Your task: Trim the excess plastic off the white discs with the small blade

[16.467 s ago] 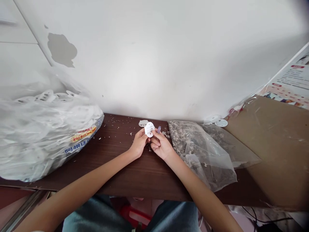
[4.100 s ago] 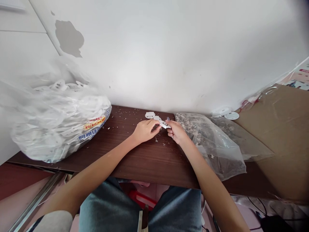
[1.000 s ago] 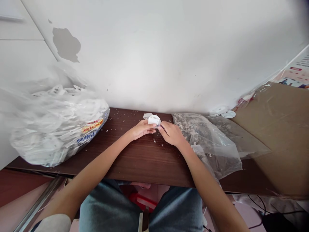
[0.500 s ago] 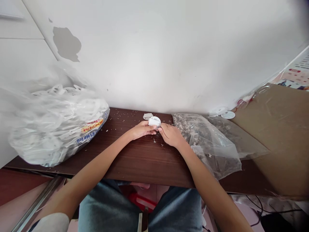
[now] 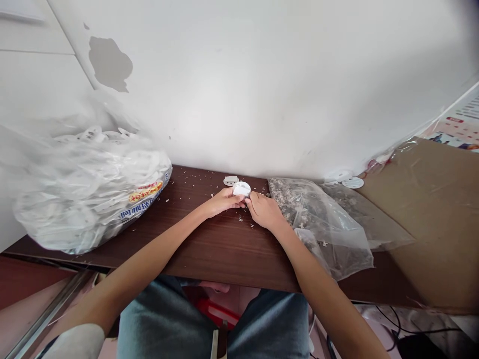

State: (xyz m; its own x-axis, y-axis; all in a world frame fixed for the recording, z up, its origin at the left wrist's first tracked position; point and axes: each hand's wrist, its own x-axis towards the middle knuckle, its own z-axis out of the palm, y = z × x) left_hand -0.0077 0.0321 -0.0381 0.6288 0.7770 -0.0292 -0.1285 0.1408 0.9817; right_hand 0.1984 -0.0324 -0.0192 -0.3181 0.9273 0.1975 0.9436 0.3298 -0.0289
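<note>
White and rounded, the small disc (image 5: 241, 187) is right at the centre of things, held above the dark brown worktop (image 5: 224, 254), its face turned up. It's the left hand (image 5: 223, 201) that has it: that grip is closed on the disc's lower left edge, thumb in front, fingers tucked beneath. And here's the right hand (image 5: 265, 208), fingers curled in tight, tips meeting the lower right edge; whether that grip pinches anything more, I cannot tell, the spot is too small.

Just behind, towards the wall (image 5: 232, 89), a second white piece (image 5: 231, 180) lies on the wood, with pale shavings (image 5: 241, 215) sprinkled around and below the hands. Over on the left, look at that bulging clear bag (image 5: 93, 199), packed with white pieces, coloured lettering along its side! Across to the right, a flatter see-through bag (image 5: 339, 237) holds greyish scraps, near the right forearm. Behind it, another white disc (image 5: 352, 183) lies by the wall, and a big brown board (image 5: 430, 219) fills the far right.
</note>
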